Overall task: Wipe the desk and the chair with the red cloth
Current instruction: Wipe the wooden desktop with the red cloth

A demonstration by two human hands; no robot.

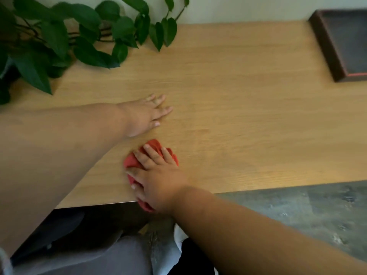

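The light wooden desk [238, 108] fills most of the view. A crumpled red cloth [154, 146] lies on it close to the front edge. My right hand [156, 179] presses down on the cloth with fingers spread over it; part of the cloth sticks out beyond the fingers and under the wrist. My left hand [147, 114] rests flat on the desk a little farther back, palm down, fingers apart, holding nothing. The chair is partly visible as a dark shape [65, 225] below the desk edge.
A leafy green plant [59, 40] spreads over the desk's back left corner. A dark wooden tray [337, 46] sits at the back right. A pale wall runs behind the desk. Grey mottled floor [297, 211] shows at the lower right.
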